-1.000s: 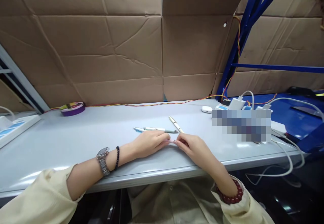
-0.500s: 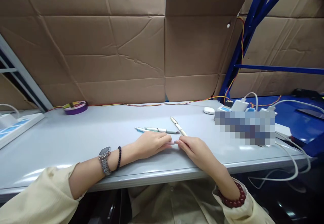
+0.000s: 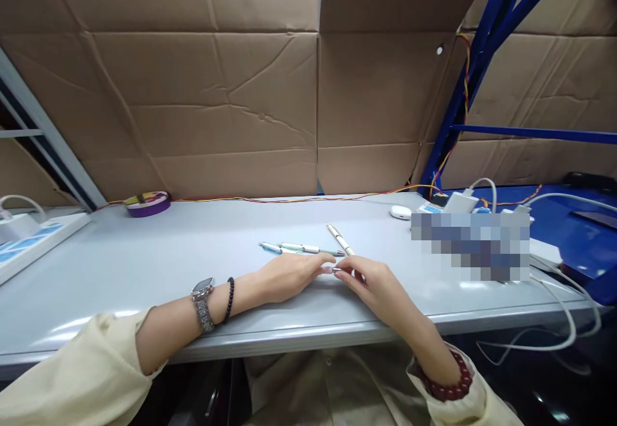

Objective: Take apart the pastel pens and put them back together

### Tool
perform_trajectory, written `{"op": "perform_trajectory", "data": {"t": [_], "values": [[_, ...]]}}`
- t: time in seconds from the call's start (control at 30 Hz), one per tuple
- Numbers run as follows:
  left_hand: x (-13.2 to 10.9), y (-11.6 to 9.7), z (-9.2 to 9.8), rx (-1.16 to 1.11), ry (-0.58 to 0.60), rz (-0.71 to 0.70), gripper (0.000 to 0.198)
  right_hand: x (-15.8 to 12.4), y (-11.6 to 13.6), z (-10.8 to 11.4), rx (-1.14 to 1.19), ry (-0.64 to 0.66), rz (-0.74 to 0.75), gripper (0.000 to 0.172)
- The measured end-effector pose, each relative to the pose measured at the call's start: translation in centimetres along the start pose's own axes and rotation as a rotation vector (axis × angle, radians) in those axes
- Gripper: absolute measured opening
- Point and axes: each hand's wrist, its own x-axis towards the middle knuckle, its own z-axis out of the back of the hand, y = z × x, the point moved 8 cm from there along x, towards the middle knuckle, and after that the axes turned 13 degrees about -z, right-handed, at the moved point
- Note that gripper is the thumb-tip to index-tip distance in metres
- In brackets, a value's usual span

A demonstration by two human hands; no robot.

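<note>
Near the front of the table, my left hand [image 3: 292, 276] is closed around a slim pale pink pen [image 3: 326, 270], most of which the palm hides. My right hand [image 3: 373, 283] pinches the pen's small silver end between thumb and fingertips. Just behind my hands lie a white and pale green pen [image 3: 308, 248] with a grey tip and a blue and white pen [image 3: 270, 247], partly covered by my left hand. A cream-white pen [image 3: 340, 239] lies slanted, its near end close to my right fingers.
At the back left lies a roll of purple tape [image 3: 148, 205]. A power strip [image 3: 53, 236] sits at the left edge. On the right are a white earbud case [image 3: 401, 212], chargers [image 3: 460, 202], cables and a blurred-out patch. Cardboard [image 3: 231, 92] walls the back.
My right fingers have shifted and lifted slightly at the pen's silver end. The left fingers have raised a little. The whole view has moved slightly; the loose pens lie as before.
</note>
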Motion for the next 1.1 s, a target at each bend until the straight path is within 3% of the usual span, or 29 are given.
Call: {"op": "perform_trajectory", "data": {"t": [0.1, 0.27, 0.53, 0.77, 0.87, 1.0, 1.1], "values": [[-0.1, 0.0, 0.2, -0.025, 0.005, 0.019, 0.028, -0.1, 0.1, 0.3, 0.039, -0.02, 0.006, 0.014], [0.1, -0.3, 0.0, -0.017, 0.008, -0.047, 0.021, -0.1, 0.2, -0.2, -0.032, 0.046, -0.017, 0.02], [0.1, 0.2, 0.0, -0.007, -0.015, -0.016, 0.023, -0.2, -0.2, 0.8, 0.099, -0.12, 0.037, 0.014], [0.1, -0.6, 0.6, 0.031, -0.071, -0.118, 0.027, -0.2, -0.1, 1.0, 0.097, -0.11, -0.012, 0.014], [0.0, -0.8, 0.8, 0.081, -0.086, -0.162, 0.029, -0.3, 0.2, 1.4, 0.092, -0.124, -0.01, 0.022], [-0.3, -1.3, 1.5, 0.112, -0.143, -0.25, 0.034, -0.7, -0.2, 2.9, 0.142, -0.284, -0.045, 0.038], [-0.4, -1.0, 1.9, 0.108, -0.191, -0.224, 0.036, -0.7, -0.3, 2.9, 0.142, -0.3, -0.044, 0.041]]}}
